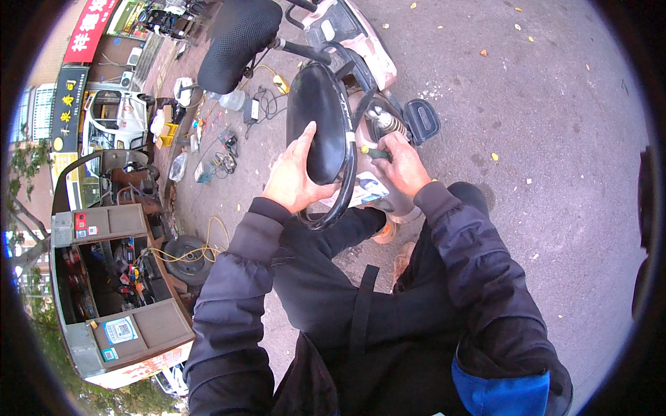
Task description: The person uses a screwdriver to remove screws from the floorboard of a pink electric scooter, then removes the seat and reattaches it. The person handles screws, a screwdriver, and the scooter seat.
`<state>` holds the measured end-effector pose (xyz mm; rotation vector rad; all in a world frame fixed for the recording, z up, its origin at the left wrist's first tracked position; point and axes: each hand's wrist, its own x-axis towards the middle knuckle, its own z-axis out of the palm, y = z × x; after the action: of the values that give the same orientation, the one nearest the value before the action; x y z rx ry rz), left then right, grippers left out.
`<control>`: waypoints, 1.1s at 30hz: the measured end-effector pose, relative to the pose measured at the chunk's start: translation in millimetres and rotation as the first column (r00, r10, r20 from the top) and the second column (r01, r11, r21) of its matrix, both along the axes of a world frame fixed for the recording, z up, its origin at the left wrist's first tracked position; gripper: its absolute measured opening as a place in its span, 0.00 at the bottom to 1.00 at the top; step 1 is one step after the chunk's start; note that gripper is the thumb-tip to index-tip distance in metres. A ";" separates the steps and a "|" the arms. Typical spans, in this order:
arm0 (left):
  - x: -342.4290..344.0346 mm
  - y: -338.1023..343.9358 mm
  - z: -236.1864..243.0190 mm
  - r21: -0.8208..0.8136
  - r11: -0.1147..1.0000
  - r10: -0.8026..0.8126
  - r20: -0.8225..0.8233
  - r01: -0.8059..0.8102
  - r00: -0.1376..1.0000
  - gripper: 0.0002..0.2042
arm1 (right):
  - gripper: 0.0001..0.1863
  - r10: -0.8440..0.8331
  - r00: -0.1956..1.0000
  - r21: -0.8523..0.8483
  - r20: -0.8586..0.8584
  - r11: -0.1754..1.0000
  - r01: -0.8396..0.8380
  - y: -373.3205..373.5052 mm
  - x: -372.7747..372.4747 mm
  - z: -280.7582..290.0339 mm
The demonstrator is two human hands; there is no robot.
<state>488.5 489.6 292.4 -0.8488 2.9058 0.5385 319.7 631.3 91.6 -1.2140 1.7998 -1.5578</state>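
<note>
My left hand [295, 173] grips the near end of a black scooter seat [309, 104], thumb and forefinger spread over its surface. A black tube rail [350, 163] curves around the seat's right and near sides. My right hand [404, 163] is closed around a green-handled tool [377, 152], perhaps a screwdriver; its working end cannot be made out. This hand is close to the coil spring shock absorber [388, 121] on the right side of the pink scooter [374, 59]. Beyond the rear seat is a textured black saddle [243, 41].
A black plastic part [422, 120] sits beside the shock absorber. At left, a tool-filled cart [118, 277] stands near a tyre [189, 258] and a yellow hose [215, 243]. Chargers and cables [253, 111] lie on the pavement. A white vehicle [114, 121] is farther back.
</note>
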 end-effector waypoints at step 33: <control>0.5 -3.3 -2.7 -0.020 0.999 -0.035 -0.013 0.034 0.999 0.60 | 0.19 0.037 0.994 -0.094 -0.106 0.994 -0.047 1.5 -2.7 1.9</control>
<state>489.0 486.3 289.7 -0.7990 2.9365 0.5147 317.0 632.8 93.5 -1.3930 1.7679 -1.6012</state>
